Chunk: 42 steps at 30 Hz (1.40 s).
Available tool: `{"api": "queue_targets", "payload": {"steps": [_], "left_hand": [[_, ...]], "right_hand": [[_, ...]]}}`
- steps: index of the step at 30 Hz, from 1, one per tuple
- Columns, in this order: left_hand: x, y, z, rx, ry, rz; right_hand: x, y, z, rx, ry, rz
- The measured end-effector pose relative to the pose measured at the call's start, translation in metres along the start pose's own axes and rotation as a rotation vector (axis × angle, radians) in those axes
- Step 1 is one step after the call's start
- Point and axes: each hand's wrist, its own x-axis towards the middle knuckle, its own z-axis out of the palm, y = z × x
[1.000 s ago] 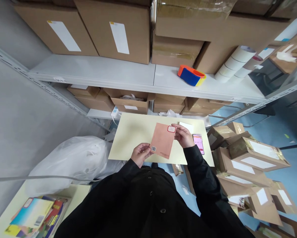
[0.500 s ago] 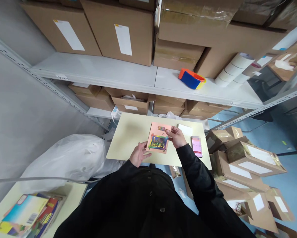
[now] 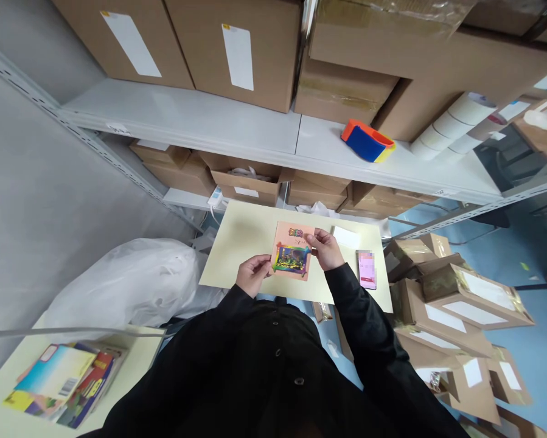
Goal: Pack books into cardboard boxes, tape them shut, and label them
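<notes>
A pink booklet (image 3: 292,250) with a colourful framed picture on its cover is held above the cream tabletop (image 3: 241,234). My right hand (image 3: 325,248) grips its upper right edge, thumb on the front. At the lower left edge, my left hand (image 3: 254,272) pinches the booklet between thumb and fingers. To the right of it lie a white pad or stack of paper (image 3: 345,236) and a phone (image 3: 367,270) with a pink screen.
Ahead stands a metal shelf (image 3: 200,121) with cardboard boxes (image 3: 236,52), a blue-orange strap (image 3: 368,141) and white rolls (image 3: 456,125). Stacked cartons (image 3: 478,298) fill the right floor. At left are a white plastic bag (image 3: 131,286) and books (image 3: 66,380) on another table.
My left hand, earlier with fingers spread by the booklet's lower left side, has closed on its edge. The booklet has turned slightly flatter to view. The camera view has shifted a little.
</notes>
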Motion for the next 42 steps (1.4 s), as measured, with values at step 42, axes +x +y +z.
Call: {"api": "queue_targets", "payload": {"steps": [42], "left_hand": [[0.25, -0.073, -0.148, 1.001, 0.305, 0.282]], "right_hand": [[0.195, 0.196, 0.157, -0.989, 0.15, -0.003]]}}
